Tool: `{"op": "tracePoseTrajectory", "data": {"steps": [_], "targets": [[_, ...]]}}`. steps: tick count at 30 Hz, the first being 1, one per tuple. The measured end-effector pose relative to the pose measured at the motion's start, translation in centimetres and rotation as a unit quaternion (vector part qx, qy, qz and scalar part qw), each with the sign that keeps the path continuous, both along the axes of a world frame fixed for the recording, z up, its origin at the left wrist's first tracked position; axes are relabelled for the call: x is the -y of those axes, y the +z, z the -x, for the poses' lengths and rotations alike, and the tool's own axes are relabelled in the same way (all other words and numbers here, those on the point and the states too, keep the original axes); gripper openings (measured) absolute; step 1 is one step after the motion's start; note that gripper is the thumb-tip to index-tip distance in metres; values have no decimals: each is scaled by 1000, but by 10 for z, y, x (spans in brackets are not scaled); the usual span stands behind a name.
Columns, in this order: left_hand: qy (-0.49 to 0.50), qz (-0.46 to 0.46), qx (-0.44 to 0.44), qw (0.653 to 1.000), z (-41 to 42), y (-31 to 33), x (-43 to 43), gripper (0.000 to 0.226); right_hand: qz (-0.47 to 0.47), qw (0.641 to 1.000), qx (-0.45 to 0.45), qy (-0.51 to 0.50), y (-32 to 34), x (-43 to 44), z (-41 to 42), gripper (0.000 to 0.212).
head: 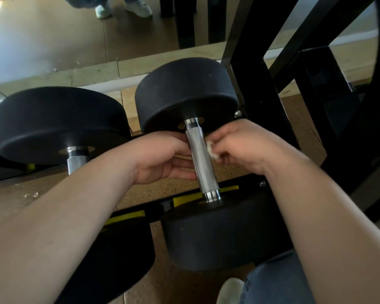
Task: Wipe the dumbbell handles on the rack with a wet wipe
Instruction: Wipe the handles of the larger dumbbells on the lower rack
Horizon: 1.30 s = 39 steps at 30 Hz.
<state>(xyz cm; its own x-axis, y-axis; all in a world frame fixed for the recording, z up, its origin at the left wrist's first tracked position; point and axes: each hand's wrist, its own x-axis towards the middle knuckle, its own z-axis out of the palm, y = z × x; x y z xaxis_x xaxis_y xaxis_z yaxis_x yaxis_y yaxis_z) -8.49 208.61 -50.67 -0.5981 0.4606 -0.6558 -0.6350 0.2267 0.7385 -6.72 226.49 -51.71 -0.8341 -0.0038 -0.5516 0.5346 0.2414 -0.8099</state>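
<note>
Wipe (crumpled) in right hand; against handle.

Left dumbbell and right dumbbell, both black-headed, lie side by side across the yellow-padded rails of a black rack standing on speckled brown floor.

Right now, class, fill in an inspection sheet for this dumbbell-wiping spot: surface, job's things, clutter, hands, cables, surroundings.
Surface: speckled floor mat under the rack rails.
Job's things: dumbbell handle, knurled chrome, between black heads; wet wipe, a small white wad against its right side; second dumbbell handle to the left.
Clutter: white scraps on the floor.
Hands: right hand pinches the wet wipe; left hand fingertips meet the dumbbell handle's left side, grip unclear.
Cables: nothing seen.
Surroundings: rack, black, with yellow pads; mirror behind.
</note>
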Motion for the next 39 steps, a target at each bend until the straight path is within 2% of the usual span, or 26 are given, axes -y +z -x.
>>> {"op": "tracePoseTrajectory", "data": {"steps": [2,4,7,9,11,12,13,15,16,18,19,20,22,25,27,31,33,35,39], "targets": [[1,3,-7,1000,1,-1,0,34,34,995,-51,-72,-4,8,10,23],[1,3,-7,1000,0,0,0,34,22,996,-62,-55,-4,8,13,18],[-4,6,-10,1000,0,3,-1,31,-97,988,-19,122,9,-8,3,11],[11,11,-13,1000,-1,3,-2,31,-176,950,37,255,18,-14,-8,6],[20,17,-16,1000,-1,3,-4,31,-223,916,80,323,23,-10,-16,6],[19,18,-15,1000,-1,3,-4,31,-229,918,80,314,24,-8,-16,6],[16,17,-14,1000,-1,2,-3,31,-213,936,71,271,24,-7,-15,6],[2,15,-13,1000,-1,2,-2,31,-131,983,39,125,20,-4,-10,8],[-5,13,-14,1000,-1,2,-1,31,-98,993,4,60,18,-2,-7,10],[-9,12,-19,1000,-1,2,0,33,-57,994,-86,-20,15,4,-2,15],[-9,10,-19,1000,-1,2,0,33,-55,991,-120,-28,14,6,0,18],[-8,8,-19,1000,-1,3,0,33,-69,989,-132,-9,17,8,-2,19],[-8,4,-18,1000,-2,4,0,32,-125,983,-92,101,26,7,-9,20],[4,3,-18,1000,-4,4,0,33,-232,936,-17,264,37,8,-25,20],[3,-2,-13,1000,-4,4,1,34,-285,920,-60,264,39,13,-29,18],[13,-2,-4,1000,-2,3,4,35,-266,932,-235,78,26,27,-21,10],[22,-11,10,1000,-2,4,5,38,-271,918,-284,58,23,27,-17,8],[20,-20,21,999,-3,6,7,41,-286,916,-265,93,28,21,-19,10],[36,-25,35,998,-4,7,6,43,-324,898,-116,276,44,10,-32,18]]}}
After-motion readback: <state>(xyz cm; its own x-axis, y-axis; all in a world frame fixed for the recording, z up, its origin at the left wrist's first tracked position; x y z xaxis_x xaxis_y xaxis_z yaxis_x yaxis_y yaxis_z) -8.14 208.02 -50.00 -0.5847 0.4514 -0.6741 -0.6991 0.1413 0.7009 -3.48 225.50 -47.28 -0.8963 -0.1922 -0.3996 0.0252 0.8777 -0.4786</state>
